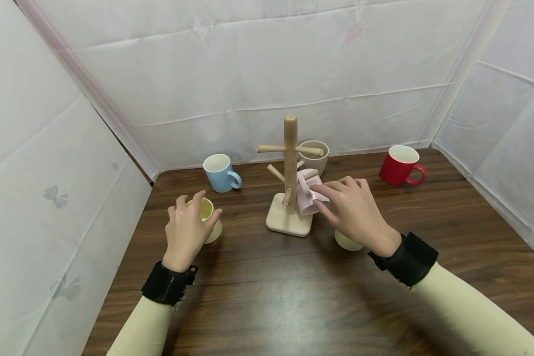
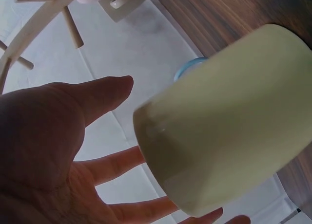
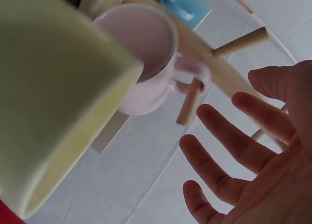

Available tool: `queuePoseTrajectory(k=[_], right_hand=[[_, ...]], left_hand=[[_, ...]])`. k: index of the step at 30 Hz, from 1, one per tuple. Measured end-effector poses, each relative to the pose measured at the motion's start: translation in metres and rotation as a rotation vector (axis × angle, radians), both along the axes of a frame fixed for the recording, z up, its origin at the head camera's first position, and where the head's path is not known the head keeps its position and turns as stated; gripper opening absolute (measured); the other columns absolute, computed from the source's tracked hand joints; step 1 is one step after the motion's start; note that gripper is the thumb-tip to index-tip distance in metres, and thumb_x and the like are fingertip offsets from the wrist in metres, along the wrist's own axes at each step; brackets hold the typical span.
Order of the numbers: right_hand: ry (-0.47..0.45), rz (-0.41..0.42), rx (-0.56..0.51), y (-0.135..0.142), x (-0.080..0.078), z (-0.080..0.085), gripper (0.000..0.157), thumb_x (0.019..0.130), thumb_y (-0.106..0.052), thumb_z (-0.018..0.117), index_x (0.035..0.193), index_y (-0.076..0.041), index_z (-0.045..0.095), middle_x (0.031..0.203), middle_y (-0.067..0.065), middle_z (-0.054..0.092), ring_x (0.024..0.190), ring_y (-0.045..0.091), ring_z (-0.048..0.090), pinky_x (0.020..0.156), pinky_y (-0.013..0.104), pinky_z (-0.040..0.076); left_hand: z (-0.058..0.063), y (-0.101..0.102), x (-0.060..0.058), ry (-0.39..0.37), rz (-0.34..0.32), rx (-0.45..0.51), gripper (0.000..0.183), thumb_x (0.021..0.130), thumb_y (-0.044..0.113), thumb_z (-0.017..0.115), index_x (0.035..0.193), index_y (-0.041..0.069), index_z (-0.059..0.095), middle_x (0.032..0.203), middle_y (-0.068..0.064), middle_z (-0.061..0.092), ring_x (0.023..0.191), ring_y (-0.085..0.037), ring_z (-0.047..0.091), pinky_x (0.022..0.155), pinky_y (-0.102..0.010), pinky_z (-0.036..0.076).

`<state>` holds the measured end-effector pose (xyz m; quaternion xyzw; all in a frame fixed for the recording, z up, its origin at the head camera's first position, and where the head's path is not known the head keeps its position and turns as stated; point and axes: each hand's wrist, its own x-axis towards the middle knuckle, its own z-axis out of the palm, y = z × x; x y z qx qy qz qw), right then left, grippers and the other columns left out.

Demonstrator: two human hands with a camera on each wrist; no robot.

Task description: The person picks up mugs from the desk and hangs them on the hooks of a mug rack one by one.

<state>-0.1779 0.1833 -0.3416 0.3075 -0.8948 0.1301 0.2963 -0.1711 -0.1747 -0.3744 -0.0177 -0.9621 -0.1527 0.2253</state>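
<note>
A pink mug [image 1: 308,203] hangs tilted on the wooden mug rack [image 1: 290,168], a peg passing through its handle in the right wrist view. My right hand [image 1: 355,212] is beside this mug with fingers spread and loosely bent, holding nothing; its fingertips overlap the mug in the head view. Under that hand is a pale yellow-green cup [image 1: 348,242], partly hidden. On the left, my left hand [image 1: 188,228] hovers at the rim of another pale yellow-green cup [image 2: 229,121], thumb and fingers apart around its top without gripping.
A light blue mug [image 1: 221,174] stands at the back left and a red mug [image 1: 397,167] at the back right. Behind the rack is a beige cup [image 1: 315,159]. White cloth walls [image 1: 231,84] border the dark wooden table [image 1: 267,296].
</note>
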Motion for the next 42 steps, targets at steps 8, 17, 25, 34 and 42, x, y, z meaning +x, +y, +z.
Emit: queuePoseTrajectory(k=[8,17,25,34,42], right_hand=[[0.000,0.042,-0.024,-0.007,0.010,-0.009,0.030,0.085,-0.032,0.063,0.114,-0.023,0.066,0.101,-0.001,0.066,0.087,0.021,0.051,0.069,0.047,0.038],[-0.054,0.052,0.012,-0.006,0.013,-0.017,0.032,0.086,-0.033,0.064,0.116,-0.023,0.065,0.104,-0.001,0.065,0.089,0.021,0.050,0.071,0.044,0.039],[-0.067,0.053,0.017,-0.003,0.014,-0.022,0.030,0.086,-0.034,0.063,0.114,-0.023,0.066,0.103,-0.002,0.065,0.088,0.022,0.051,0.070,0.045,0.039],[-0.071,0.054,0.024,-0.003,0.015,-0.024,0.029,0.087,-0.034,0.061,0.114,-0.023,0.066,0.104,-0.001,0.065,0.089,0.021,0.049,0.073,0.047,0.037],[-0.067,0.048,0.027,-0.003,0.016,-0.024,0.030,0.087,-0.034,0.061,0.115,-0.023,0.065,0.104,-0.001,0.065,0.090,0.021,0.049,0.076,0.049,0.036]], left_hand=[[-0.008,-0.003,0.000,-0.012,0.005,-0.002,0.060,0.080,0.046,0.067,0.124,0.008,0.055,0.108,-0.031,0.051,0.079,-0.050,0.049,0.044,-0.058,0.046],[-0.010,-0.005,-0.002,-0.023,0.017,0.002,0.057,0.080,0.045,0.067,0.124,0.010,0.055,0.106,-0.030,0.051,0.079,-0.047,0.051,0.045,-0.059,0.046],[-0.010,-0.006,-0.003,-0.004,0.007,-0.015,0.055,0.080,0.045,0.068,0.121,0.010,0.057,0.101,-0.027,0.053,0.074,-0.046,0.052,0.042,-0.056,0.045],[-0.009,-0.009,-0.004,-0.029,-0.010,-0.020,0.056,0.080,0.045,0.067,0.122,0.009,0.056,0.098,-0.026,0.052,0.072,-0.045,0.053,0.043,-0.055,0.046],[-0.006,-0.009,-0.004,-0.029,-0.028,-0.027,0.057,0.081,0.045,0.067,0.122,0.008,0.056,0.097,-0.027,0.053,0.072,-0.044,0.055,0.042,-0.054,0.046]])
